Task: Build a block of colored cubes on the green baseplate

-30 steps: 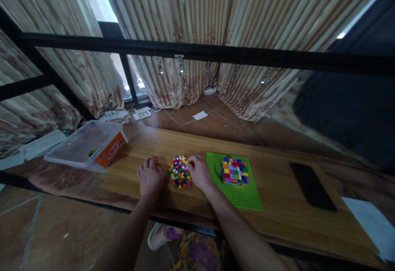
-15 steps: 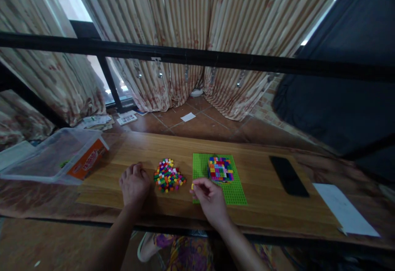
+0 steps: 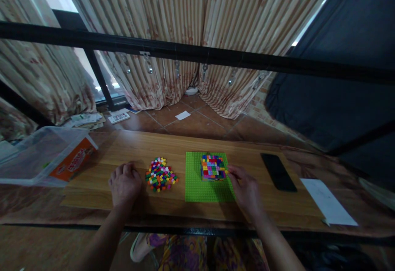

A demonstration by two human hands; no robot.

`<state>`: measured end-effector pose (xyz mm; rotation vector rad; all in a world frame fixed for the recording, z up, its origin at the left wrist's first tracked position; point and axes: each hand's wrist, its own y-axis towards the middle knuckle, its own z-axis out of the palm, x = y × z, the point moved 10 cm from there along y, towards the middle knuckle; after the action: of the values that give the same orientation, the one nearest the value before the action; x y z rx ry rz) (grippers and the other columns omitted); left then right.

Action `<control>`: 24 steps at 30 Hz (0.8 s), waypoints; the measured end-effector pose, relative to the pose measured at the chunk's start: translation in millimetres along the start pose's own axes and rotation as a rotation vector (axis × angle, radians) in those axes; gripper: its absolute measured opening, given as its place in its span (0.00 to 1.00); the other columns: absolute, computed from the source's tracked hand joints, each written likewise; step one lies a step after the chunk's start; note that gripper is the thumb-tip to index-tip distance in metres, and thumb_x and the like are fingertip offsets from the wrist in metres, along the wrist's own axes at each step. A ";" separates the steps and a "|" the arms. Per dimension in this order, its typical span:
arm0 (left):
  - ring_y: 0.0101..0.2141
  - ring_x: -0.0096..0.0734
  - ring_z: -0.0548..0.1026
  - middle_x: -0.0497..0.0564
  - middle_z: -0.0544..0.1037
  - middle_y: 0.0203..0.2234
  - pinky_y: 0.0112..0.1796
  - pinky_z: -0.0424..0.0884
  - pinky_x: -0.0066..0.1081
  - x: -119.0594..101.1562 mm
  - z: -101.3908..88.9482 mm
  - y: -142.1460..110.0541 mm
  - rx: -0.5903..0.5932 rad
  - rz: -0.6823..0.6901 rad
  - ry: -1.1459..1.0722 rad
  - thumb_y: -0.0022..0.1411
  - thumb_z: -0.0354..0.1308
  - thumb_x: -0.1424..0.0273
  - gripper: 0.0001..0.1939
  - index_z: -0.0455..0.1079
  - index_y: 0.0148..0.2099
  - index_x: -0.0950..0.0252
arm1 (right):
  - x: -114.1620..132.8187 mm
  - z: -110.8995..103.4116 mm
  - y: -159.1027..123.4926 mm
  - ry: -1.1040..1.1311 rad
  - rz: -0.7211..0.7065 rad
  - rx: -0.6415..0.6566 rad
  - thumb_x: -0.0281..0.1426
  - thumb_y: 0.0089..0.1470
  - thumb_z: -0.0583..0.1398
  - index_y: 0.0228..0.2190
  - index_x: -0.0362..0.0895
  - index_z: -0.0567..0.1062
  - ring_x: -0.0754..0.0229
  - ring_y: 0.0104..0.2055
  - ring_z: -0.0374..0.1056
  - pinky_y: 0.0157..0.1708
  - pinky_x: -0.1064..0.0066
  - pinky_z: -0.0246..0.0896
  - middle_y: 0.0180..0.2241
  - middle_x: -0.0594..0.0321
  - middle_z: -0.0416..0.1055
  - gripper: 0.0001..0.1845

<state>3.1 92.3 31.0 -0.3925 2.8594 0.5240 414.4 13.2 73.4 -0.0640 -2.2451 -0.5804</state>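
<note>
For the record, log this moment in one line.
left hand: on table, left of brick pile | right hand: holding yellow brick at right edge of stack | stack: on baseplate

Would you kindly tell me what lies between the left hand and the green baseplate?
In the head view, a pile of small colourful bricks lies between the left hand and the green baseplate.

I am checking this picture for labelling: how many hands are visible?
2: the left hand, beside the loose brick pile, and the right hand, at the right of the brick block.
</note>
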 end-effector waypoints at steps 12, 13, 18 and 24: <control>0.47 0.47 0.68 0.59 0.73 0.46 0.47 0.63 0.42 0.3 0.5 -0.1 -0.018 0.004 0.005 0.63 0.43 0.67 0.18 0.69 0.48 0.66 | 8.5 16.6 9.7 -0.124 -0.189 0.107 0.32 0.58 0.54 0.32 0.49 0.79 0.57 0.37 0.72 0.39 0.66 0.69 0.35 0.60 0.75 0.13; 0.46 0.47 0.68 0.59 0.73 0.46 0.47 0.63 0.42 0.6 0.9 -0.1 -0.025 0.010 0.009 0.63 0.43 0.67 0.18 0.69 0.48 0.66 | 7.7 15.8 9.5 -0.125 -0.183 0.099 0.31 0.58 0.54 0.32 0.49 0.79 0.57 0.38 0.72 0.39 0.66 0.69 0.36 0.60 0.75 0.13; 0.46 0.47 0.68 0.59 0.73 0.46 0.46 0.63 0.42 1.5 2.3 -0.4 -0.011 0.006 0.016 0.63 0.43 0.67 0.17 0.69 0.48 0.65 | 4.0 14.2 5.2 -0.147 -0.196 0.059 0.32 0.59 0.54 0.34 0.50 0.80 0.57 0.38 0.72 0.40 0.65 0.70 0.37 0.59 0.75 0.14; 0.46 0.47 0.68 0.60 0.72 0.45 0.46 0.62 0.42 -1.9 -2.4 -0.5 -0.005 -0.004 -0.011 0.63 0.44 0.67 0.17 0.69 0.48 0.65 | 2.9 13.0 -3.5 -0.168 -0.214 -0.029 0.32 0.59 0.54 0.36 0.50 0.80 0.57 0.40 0.71 0.42 0.64 0.70 0.38 0.57 0.74 0.14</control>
<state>4.6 91.4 33.6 -0.3949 2.8470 0.5308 402.5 15.2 66.7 0.1189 -2.4250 -0.7458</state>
